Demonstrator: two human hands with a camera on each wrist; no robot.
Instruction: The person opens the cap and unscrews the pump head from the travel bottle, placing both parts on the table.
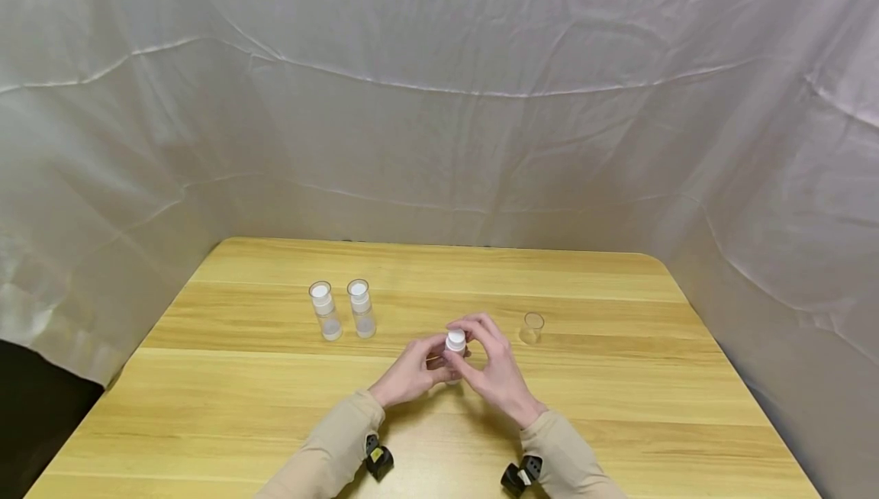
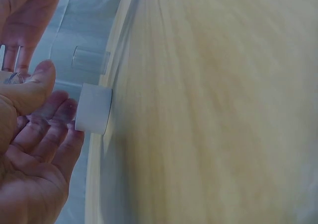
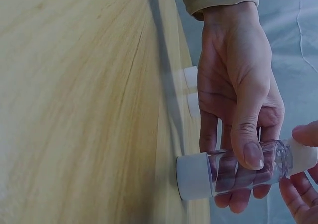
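Note:
A small bottle [image 1: 455, 343] with a clear body, a white base [image 2: 94, 109] and a white top stands upright between both hands near the table's middle. My left hand [image 1: 410, 371] grips the clear body [image 3: 223, 170], thumb on one side and fingers on the other. At the neck, my right hand [image 1: 500, 369] pinches the white top [image 3: 302, 157] between thumb and fingers. The white base touches the wooden table or is very close to it; I cannot tell which. In the left wrist view, the left thumb and fingers hide most of the clear body.
Two similar bottles, one [image 1: 326, 313] beside the other [image 1: 362, 310], stand upright at the left with clear caps over their white tops. A loose clear cap [image 1: 532, 329] sits right of the hands. Grey cloth [image 1: 439, 140] hangs behind the wooden table [image 1: 618, 407].

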